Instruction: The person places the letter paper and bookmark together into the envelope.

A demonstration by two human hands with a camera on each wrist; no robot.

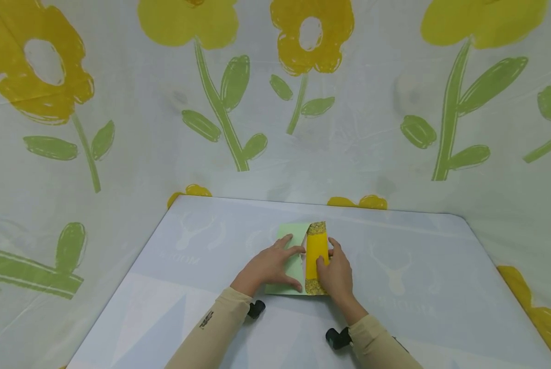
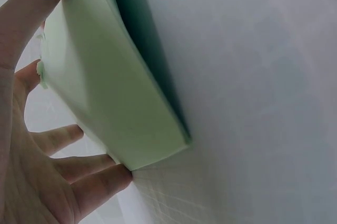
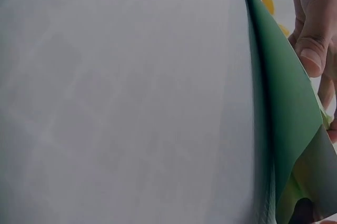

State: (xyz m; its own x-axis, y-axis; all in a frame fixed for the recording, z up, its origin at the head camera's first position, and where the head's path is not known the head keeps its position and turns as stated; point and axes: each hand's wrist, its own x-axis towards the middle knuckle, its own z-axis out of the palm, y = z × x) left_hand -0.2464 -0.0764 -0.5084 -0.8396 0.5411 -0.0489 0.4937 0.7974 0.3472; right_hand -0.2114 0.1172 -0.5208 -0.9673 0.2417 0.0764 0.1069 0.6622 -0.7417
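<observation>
In the head view a folded green card [image 1: 296, 230] lies near the middle of the table, with a yellow panel [image 1: 317, 253] along its right side. Speckled gold bands cross both ends of that panel. My left hand [image 1: 271, 264] rests on the green part with fingers spread; the left wrist view has its fingertips along the edge of the card [image 2: 116, 92]. The right hand [image 1: 339, 271] pinches the yellow panel's right edge, thumb on top and fingers partly hidden beyond it. From the right wrist, the card's darker green side [image 3: 287, 87] shows lifted along one edge.
The pale patterned table [image 1: 409, 287] extends around the card on all sides. A curtain with yellow flowers [image 1: 349, 138] hangs close behind its back edge and along the sides. Black wrist cameras [image 1: 337, 339] stick out from beige sleeves [image 1: 215, 328].
</observation>
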